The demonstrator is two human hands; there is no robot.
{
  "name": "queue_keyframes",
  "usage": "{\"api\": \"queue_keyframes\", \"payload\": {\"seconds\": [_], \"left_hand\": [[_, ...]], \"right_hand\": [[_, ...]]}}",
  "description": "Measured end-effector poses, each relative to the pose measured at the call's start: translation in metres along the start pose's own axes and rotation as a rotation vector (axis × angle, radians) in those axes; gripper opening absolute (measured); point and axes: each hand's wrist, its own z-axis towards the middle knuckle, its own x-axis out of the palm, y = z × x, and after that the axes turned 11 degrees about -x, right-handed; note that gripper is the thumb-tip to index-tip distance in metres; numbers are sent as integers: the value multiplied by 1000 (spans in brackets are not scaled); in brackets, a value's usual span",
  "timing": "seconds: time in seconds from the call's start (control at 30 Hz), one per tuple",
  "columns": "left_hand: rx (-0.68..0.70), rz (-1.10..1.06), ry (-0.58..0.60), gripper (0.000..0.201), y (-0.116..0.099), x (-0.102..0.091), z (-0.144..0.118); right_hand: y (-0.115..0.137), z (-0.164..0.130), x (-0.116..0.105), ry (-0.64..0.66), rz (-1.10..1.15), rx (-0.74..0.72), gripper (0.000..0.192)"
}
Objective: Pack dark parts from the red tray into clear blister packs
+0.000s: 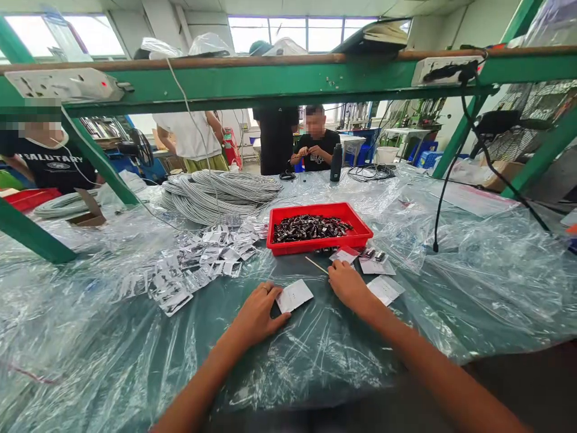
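Note:
My left hand (261,313) rests on the table at the left edge of a small white packet (295,295), fingertips on its upper corner and thumb at its lower edge. In my right hand (346,284) is a thin pale stick (316,264), pinched so that its tip points up and left. Under and beside the right wrist lies another white packet (386,290). Just beyond are a packet with dark small parts on it (377,264) and a red-and-white packet (345,255). A red tray (315,245) of small black and metallic parts (311,228) stands ahead of both hands.
Many silvery packets (198,267) are spread left of the tray. Behind them lies a coil of grey cable (216,192). Clear plastic sheeting covers the table (180,361). A green shelf beam (270,81) crosses above, with a black cable (444,192) hanging down. People are beyond the table.

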Motion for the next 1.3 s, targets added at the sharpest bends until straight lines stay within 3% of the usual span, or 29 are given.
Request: {"api": "queue_keyframes", "payload": {"seconds": [0.13,0.2,0.27,0.4,0.5,0.63,0.93,1.03,1.17,1.2,1.3], "left_hand": [[27,-11,39,39,3,-4,28],[30,-76,37,40,7,1,37],[16,-164,4,41,10,9,40],[-51,-284,-59,44,11,25,38],[-110,-311,-63,50,7,30,37],[-163,-313,-74,50,3,30,36],[-168,-309,-60,24,-2,29,37],[-179,-308,-43,24,-2,26,36],[-173,-273,-24,31,-3,22,36],[-174,-248,-13,35,-4,21,36],[-175,-132,24,45,-8,20,34]], "right_hand": [[3,9,-12,103,12,28,23],[0,10,-20,54,119,41,13],[-1,12,-28,-59,487,27,12],[28,32,-29,-312,1587,-55,17],[62,59,-16,-433,1972,21,37],[88,83,2,-507,2044,103,56],[100,82,23,-611,2031,58,60],[98,75,23,-532,2012,61,59],[80,63,13,-148,2000,27,55],[74,63,10,-119,2011,26,55],[58,71,4,-329,2071,68,55]]}}
